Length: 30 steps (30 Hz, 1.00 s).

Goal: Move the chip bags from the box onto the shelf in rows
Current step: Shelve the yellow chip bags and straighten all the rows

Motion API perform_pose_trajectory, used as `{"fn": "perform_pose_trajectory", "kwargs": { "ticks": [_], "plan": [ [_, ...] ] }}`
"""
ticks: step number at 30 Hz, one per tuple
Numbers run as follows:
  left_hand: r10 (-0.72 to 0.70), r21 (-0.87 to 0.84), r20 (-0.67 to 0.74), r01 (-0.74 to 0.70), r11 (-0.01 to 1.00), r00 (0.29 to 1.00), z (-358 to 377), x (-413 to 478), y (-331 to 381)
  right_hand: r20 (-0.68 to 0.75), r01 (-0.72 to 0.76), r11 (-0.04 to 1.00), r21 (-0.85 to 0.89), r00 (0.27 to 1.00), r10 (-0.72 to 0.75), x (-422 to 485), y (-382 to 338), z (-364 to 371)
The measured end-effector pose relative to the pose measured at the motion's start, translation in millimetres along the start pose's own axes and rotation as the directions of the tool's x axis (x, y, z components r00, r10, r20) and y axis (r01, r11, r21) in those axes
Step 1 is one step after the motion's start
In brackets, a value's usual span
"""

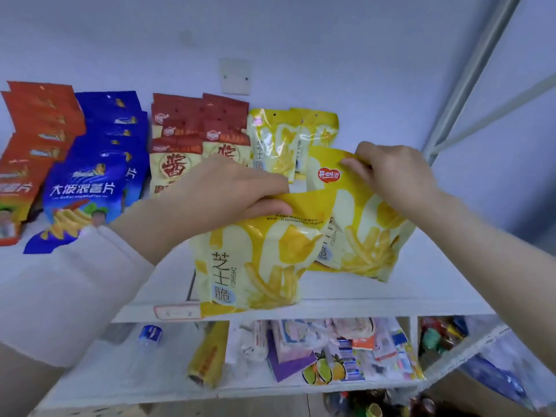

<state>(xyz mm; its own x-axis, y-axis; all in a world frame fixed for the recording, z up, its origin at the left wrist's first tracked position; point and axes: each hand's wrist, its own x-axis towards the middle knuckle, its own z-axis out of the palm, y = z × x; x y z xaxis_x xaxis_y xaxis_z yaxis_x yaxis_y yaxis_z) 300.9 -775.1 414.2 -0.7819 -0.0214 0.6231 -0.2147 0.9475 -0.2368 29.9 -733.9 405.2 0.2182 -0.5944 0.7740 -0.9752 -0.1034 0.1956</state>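
My left hand [228, 191] grips the top edge of a yellow chip bag [255, 266] that stands at the front edge of the white shelf [346, 305]. My right hand [394, 173] pinches the top of a second yellow chip bag [370, 236], just behind and to the right of the first. Further back, two more yellow bags [279, 139] stand upright. Left of them stand rows of red-and-cream bags [186, 145], blue bags [90, 182] and orange-red bags [33, 139]. The box is out of view.
The wall [301, 40] closes the shelf's back, with a switch plate [234, 76] on it. A metal frame post [469, 79] rises at the right. The lower shelf [316, 386] holds a bottle [149, 338], a yellow roll [207, 353] and several mixed packets.
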Motion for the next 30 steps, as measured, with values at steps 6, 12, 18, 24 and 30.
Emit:
{"fn": "perform_pose_trajectory", "kwargs": {
  "ticks": [6, 12, 18, 24, 30],
  "plan": [
    [0.011, -0.004, -0.037, -0.012, 1.000, 0.999, 38.1, 29.3, -78.8, -0.016, -0.023, 0.999, -0.036, 1.000, 0.023, 42.9, 34.0, 47.9],
    [-0.017, -0.059, -0.034, 0.015, 0.998, 0.999, 84.1, 59.1, -131.7, -0.019, 0.003, 0.998, -0.059, 1.000, -0.004, 66.7, 74.3, 106.3],
    [-0.080, -0.063, -0.014, 0.079, 0.995, 0.997, 134.3, 98.0, -181.1, -0.010, 0.028, 1.000, 0.010, 1.000, -0.028, 96.6, 122.5, 171.3],
    [-0.096, -0.058, 0.066, 0.100, 0.993, 0.993, 198.0, 129.5, -227.9, 0.038, 0.073, 0.984, 0.162, 0.996, -0.080, 122.3, 160.1, 246.3],
    [-0.132, -0.042, 0.124, 0.139, 0.989, 0.983, 248.9, 136.6, -266.4, 0.025, 0.116, 0.956, 0.268, 0.992, -0.127, 138.4, 179.5, 304.7]
  ]
}}
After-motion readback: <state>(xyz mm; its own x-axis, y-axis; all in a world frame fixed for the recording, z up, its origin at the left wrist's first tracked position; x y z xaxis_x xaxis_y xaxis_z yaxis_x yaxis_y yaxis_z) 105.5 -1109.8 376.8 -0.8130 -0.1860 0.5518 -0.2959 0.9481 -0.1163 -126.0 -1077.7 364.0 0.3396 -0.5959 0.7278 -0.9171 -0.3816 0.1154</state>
